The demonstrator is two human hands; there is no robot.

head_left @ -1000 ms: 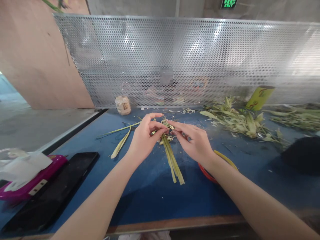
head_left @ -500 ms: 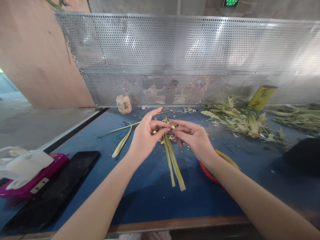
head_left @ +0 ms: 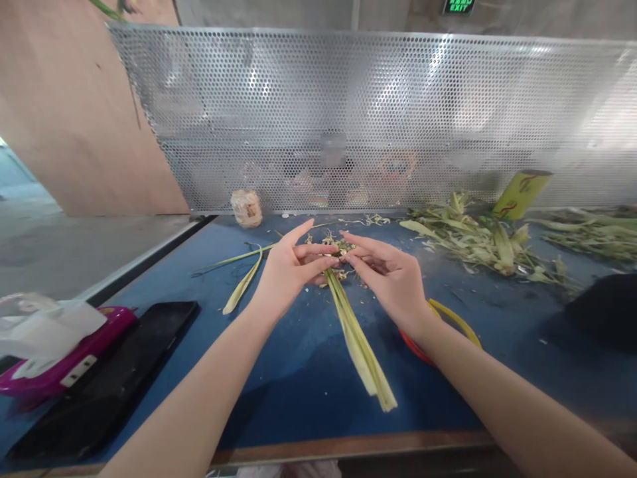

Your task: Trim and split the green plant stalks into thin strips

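Over the middle of the blue table my left hand [head_left: 284, 272] pinches the upper end of some flat, pale green leaf strips [head_left: 359, 338], its index finger raised. The strips hang toward me, slanting down to the right. My right hand [head_left: 393, 273] is closed too, its thumb and fingertips meeting the left fingertips at the strips' top end. What lies right between the fingertips is mostly hidden. Behind and under the fingers are small plant scraps [head_left: 326, 239]. A curled loose strip [head_left: 243, 287] and a thin stem [head_left: 231, 260] lie left of my left hand.
A husk-like leaf pile [head_left: 478, 236] and a tilted yellow-green can [head_left: 521, 194] are at the back right. A wrapped roll [head_left: 246, 208] stands by the perforated metal screen [head_left: 308, 99]. Red and yellow rings [head_left: 455, 318] lie under my right forearm. At left are a black tray [head_left: 107, 378] and a magenta tissue box [head_left: 94, 345].
The hanging strips have swung to the right and now reach closer to me, bunched together rather than apart. Both hands have shifted only slightly, fingertips still together.
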